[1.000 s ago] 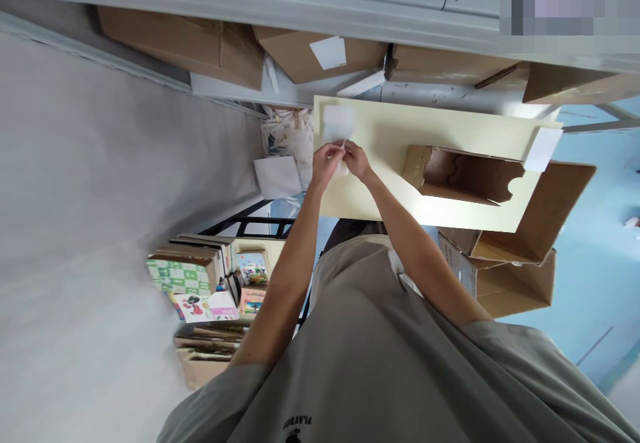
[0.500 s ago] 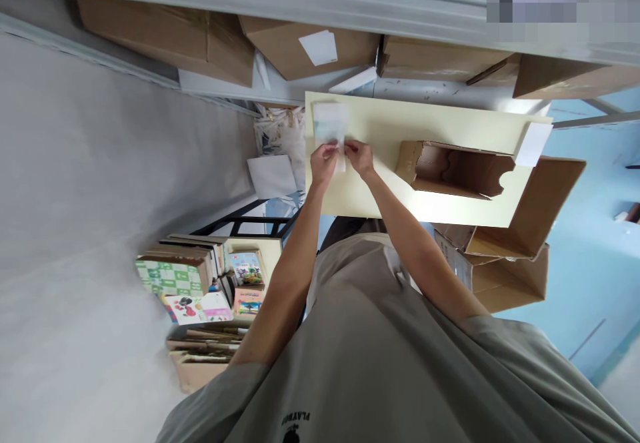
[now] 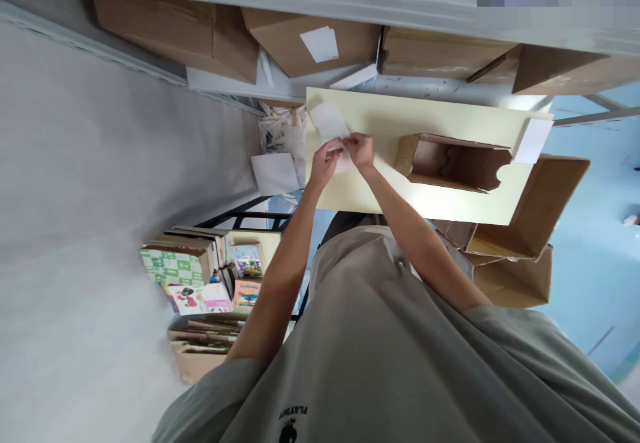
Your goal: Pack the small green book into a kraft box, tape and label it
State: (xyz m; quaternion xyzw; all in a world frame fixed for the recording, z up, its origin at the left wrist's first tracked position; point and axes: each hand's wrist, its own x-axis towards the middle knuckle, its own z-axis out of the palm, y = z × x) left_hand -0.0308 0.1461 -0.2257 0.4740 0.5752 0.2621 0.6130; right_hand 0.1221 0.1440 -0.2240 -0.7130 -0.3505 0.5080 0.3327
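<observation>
Currently, left hand and right hand pinch white sheet between fingertips, over left end of pale yellow tabletop. Open cardboard box lies right of hands; white block near right edge.

Both my bare arms stretch forward and converge, my left hand and right hand close together, fingers curled inward, tips pinched.

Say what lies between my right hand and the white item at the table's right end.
An open cardboard box on the table, in the head view.
</observation>
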